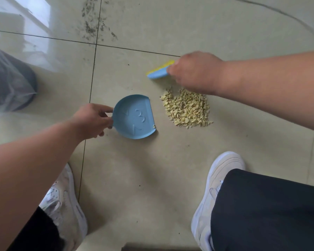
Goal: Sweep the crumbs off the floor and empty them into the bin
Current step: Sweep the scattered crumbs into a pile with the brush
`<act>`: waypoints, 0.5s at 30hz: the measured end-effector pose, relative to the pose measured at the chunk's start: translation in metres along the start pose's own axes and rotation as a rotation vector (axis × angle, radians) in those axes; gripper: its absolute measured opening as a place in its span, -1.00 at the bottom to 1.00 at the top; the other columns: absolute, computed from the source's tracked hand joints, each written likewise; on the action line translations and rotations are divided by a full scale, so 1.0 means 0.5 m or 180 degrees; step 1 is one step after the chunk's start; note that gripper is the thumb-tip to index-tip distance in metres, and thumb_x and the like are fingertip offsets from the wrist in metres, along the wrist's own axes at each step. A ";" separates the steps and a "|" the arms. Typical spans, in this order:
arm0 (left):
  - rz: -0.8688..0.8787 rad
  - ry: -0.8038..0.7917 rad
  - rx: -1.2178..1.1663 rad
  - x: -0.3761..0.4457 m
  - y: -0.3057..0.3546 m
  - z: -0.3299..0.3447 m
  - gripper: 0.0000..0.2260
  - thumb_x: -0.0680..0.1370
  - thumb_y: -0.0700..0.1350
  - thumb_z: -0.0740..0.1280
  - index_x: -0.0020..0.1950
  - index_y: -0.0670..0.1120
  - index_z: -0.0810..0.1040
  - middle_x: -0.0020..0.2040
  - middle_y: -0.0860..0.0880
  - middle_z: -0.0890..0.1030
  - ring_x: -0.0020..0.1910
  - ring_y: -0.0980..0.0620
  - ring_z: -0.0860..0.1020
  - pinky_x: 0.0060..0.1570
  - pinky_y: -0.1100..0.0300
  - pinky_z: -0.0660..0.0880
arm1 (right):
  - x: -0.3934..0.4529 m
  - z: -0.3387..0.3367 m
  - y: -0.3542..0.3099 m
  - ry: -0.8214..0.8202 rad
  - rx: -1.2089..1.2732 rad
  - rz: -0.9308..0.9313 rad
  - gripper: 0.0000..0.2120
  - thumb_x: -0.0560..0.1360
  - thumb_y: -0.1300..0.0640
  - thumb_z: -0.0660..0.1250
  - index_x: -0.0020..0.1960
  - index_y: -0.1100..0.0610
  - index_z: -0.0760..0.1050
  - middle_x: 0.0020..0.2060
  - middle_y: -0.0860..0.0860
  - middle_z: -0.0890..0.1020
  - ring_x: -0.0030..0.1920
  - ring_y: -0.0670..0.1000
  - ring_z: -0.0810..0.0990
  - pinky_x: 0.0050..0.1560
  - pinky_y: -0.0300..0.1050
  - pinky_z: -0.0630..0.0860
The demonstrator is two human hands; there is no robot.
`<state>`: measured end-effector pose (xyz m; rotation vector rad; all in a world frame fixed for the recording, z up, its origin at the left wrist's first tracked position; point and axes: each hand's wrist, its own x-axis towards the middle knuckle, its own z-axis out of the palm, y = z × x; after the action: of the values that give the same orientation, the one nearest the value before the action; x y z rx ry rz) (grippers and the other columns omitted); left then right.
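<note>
Starting at the left edge of the tiled floor [152, 169], a translucent plastic bag [9, 78] with something dark inside sits close by; it may be the bin liner that will take the sweepings, though that cannot be told for sure. Next along, the left hand [92, 120] pinches the rounded back rim of the small blue dustpan [134, 116] between thumb and curled fingers, holding it low with its straight open lip turned right toward the crumbs [186, 109], presumably so that one stroke can push them straight in. A single crumb already sits at the near corner of that lip, but the pan is otherwise bare, so the sweeping looks barely begun. The pale yellow pile lies just beside the pan's lip with a narrow strip of bare tile between them, gathered into one heap rather than scattered. Above and beyond the pile, the right hand [194, 71] is closed around the handle of a blue and yellow brush [159, 70], whose visible end points left; it sits on the far side of the heap, a sensible place from which to drag the crumbs back toward the pan. Whether the bristles touch the tile cannot be told, since the hand is blurred. Along the near edge, two white shoes [217, 192] and dark trouser legs frame the work.
</note>
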<state>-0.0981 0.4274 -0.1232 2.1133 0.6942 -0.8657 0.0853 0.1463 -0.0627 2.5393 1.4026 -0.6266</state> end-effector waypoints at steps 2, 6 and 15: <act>0.0008 -0.0028 -0.0010 -0.004 0.003 0.012 -0.65 0.62 -0.09 0.45 0.41 0.06 0.68 -0.16 -0.05 0.78 -0.40 -0.04 0.61 -0.50 0.19 0.49 | -0.014 0.018 -0.012 -0.0193 -0.0246 -0.0246 -0.83 0.58 0.25 0.15 -0.02 0.14 0.52 -0.13 0.16 0.63 -0.23 0.21 0.56 -0.36 -0.01 0.41; 0.0040 -0.0042 -0.0077 -0.018 -0.003 0.029 -0.64 0.63 -0.10 0.41 0.44 0.05 0.66 -0.12 -0.06 0.77 -0.38 -0.04 0.60 -0.47 0.19 0.51 | -0.056 0.060 -0.035 -0.0384 -0.0258 -0.0421 -0.87 0.58 0.24 0.14 -0.11 0.09 0.40 -0.13 0.10 0.60 -0.28 0.18 0.49 -0.38 0.00 0.42; -0.0036 0.0007 -0.0110 -0.040 -0.015 0.039 -0.63 0.63 -0.13 0.41 0.44 0.07 0.65 -0.10 -0.06 0.78 -0.36 -0.05 0.62 -0.45 0.18 0.51 | -0.140 0.039 -0.067 -0.0550 -0.0371 -0.0434 -0.83 0.57 0.28 0.13 0.02 0.09 0.45 -0.03 0.06 0.63 -0.03 0.19 0.66 -0.24 0.02 0.49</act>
<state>-0.1230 0.4126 -0.1211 2.0817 0.7180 -0.8519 0.0192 0.1040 -0.0480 2.2563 1.5124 -0.7443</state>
